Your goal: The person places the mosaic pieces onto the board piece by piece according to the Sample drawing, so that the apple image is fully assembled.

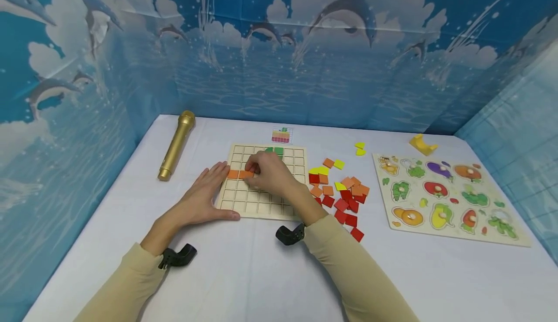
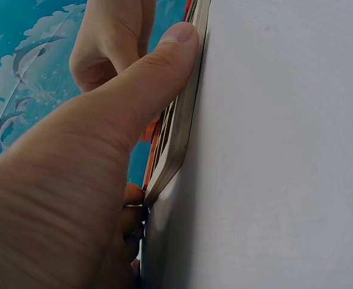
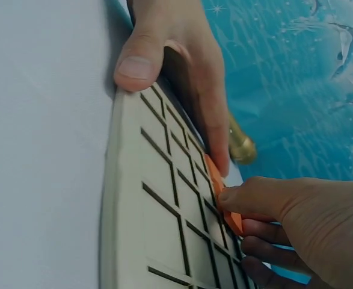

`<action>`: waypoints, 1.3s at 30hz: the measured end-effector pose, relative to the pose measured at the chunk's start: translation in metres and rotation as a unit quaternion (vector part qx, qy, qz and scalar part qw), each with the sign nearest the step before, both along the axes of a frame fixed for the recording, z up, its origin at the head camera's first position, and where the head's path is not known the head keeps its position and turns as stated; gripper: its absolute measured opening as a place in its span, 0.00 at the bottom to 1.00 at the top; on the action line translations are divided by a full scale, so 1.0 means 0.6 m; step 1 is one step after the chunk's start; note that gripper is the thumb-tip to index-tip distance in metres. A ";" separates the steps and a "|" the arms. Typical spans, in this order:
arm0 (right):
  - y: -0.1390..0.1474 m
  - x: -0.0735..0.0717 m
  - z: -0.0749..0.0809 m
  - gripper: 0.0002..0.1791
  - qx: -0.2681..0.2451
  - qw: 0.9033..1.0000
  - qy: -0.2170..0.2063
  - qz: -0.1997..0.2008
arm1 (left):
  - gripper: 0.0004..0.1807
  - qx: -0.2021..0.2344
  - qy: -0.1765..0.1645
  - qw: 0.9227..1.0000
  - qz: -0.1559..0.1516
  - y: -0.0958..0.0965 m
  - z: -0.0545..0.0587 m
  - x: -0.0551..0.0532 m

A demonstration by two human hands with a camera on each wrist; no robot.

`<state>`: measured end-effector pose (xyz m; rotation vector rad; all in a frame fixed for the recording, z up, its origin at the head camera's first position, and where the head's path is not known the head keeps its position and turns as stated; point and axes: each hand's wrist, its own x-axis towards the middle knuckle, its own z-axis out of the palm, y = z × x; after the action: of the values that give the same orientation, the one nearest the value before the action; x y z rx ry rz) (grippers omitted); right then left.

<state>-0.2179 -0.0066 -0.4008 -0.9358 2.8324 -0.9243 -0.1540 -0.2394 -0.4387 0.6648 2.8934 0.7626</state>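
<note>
A pale wooden grid board (image 1: 244, 209) lies on the white table. My left hand (image 1: 198, 200) steadies it, fingers stretched along the left edge and the thumb (image 2: 167, 57) against the front edge. One orange square tile (image 1: 233, 174) sits in a cell at the board's left side. Right beside it, my right hand (image 1: 273, 176) pinches another orange tile (image 3: 232, 220) low over the same row, its thumb on the tile and the other fingers curled. Green pieces (image 1: 279, 151) lie in the top row, partly behind the right hand.
Loose red, orange and yellow tiles (image 1: 341, 204) are scattered right of the board. A small pattern card (image 1: 282, 135) lies behind it. A gold microphone (image 1: 176, 146) is at the left. Far right are a vegetable peg puzzle (image 1: 418, 198) and a yellow curved piece (image 1: 423, 145).
</note>
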 end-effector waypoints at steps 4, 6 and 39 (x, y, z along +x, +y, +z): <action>0.000 0.000 -0.004 0.11 0.009 1.000 0.003 -0.008 | 0.74 0.000 0.000 1.000 -0.001 0.002 0.000 -0.001; 0.002 0.000 -0.004 0.11 0.012 1.000 0.005 -0.010 | 0.74 0.000 0.000 1.000 0.000 0.002 -0.001 -0.002; 0.033 0.006 -0.015 0.11 -0.034 0.999 -0.001 -0.005 | 0.74 -0.002 0.002 1.000 0.001 -0.001 -0.005 -0.004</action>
<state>-0.2141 0.0133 -0.4096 -0.9281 2.8220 -1.0275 -0.1565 -0.2398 -0.4415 0.6639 2.8981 0.7570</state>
